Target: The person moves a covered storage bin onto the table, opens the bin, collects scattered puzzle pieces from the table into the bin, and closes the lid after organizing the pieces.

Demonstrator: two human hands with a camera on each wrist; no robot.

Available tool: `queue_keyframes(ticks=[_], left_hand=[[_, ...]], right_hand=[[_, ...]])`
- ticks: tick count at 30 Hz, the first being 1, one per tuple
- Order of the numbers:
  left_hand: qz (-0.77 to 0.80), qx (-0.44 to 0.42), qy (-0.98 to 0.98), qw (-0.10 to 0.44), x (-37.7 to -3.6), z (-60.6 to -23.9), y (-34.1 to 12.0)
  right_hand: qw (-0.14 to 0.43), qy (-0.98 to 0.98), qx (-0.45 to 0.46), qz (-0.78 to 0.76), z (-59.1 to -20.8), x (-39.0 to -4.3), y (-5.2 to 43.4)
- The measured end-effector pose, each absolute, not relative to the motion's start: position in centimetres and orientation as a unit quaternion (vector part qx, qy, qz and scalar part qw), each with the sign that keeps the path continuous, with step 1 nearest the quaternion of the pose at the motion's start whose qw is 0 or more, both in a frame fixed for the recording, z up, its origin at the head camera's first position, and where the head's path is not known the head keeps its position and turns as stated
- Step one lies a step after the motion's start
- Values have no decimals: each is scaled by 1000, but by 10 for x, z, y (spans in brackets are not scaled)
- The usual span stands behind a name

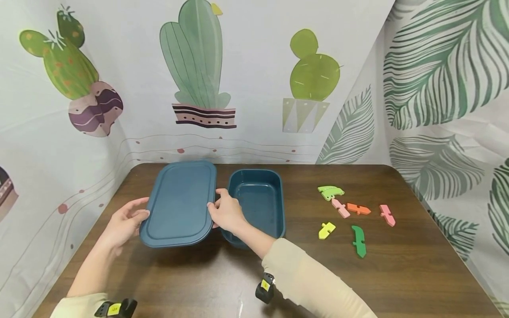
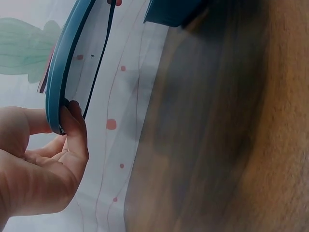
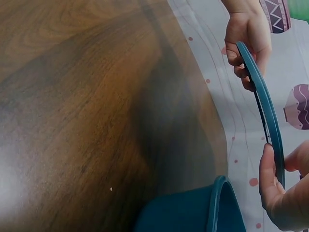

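Note:
A blue rectangular lid (image 1: pixel 179 203) with rounded corners is held up over the left part of the table, tilted toward the head camera. My left hand (image 1: pixel 124 223) pinches its left edge between thumb and fingers. At the lid's right edge, my right hand (image 1: pixel 227 212) grips it the same way. The left wrist view shows the lid's rim (image 2: pixel 57 72) between the left thumb and fingers, raised off the table. Just right of the lid stands a matching blue box (image 1: pixel 258 203), uncovered, with a bare floor inside; my right forearm crosses over its near part.
On the right of the brown table (image 1: pixel 302 274) lie several flat puzzle-like pieces: a light green crocodile head (image 1: pixel 331 192), a pink piece (image 1: pixel 340 208), an orange piece (image 1: pixel 358 209), a yellow piece (image 1: pixel 326 230) and a dark green tail-shaped piece (image 1: pixel 359 241). A patterned cloth (image 1: pixel 254 79) hangs behind.

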State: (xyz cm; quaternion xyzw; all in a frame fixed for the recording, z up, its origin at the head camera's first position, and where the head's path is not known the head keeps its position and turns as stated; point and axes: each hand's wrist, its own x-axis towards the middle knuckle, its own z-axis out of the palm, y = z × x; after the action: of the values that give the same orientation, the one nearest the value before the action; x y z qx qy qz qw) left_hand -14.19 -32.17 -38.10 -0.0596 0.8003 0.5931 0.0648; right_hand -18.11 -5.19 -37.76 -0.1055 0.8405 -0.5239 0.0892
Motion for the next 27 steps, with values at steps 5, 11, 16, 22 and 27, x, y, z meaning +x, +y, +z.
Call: queue_keyframes(ticks=[5,11,16,22,27], left_hand=[[600,-69,795,62,-140,-385,-330],[596,-73,798,54,-137,-388,-340],[593,-70,800,55,-134,-391,-347],[595,-74,798,58,-133,-397,-354],[572,-93,813,53,-131,-402,-359]], right_hand=[[84,852,-100,-507,-379,-180,-60],[85,865,-102,-484,-379,-177,-69],[89,873,-104,-469,-380,-174,-75],[80,878,-105,-461,-383,-171,-83],[66,890,-123,-434,-386,-167,-88]])
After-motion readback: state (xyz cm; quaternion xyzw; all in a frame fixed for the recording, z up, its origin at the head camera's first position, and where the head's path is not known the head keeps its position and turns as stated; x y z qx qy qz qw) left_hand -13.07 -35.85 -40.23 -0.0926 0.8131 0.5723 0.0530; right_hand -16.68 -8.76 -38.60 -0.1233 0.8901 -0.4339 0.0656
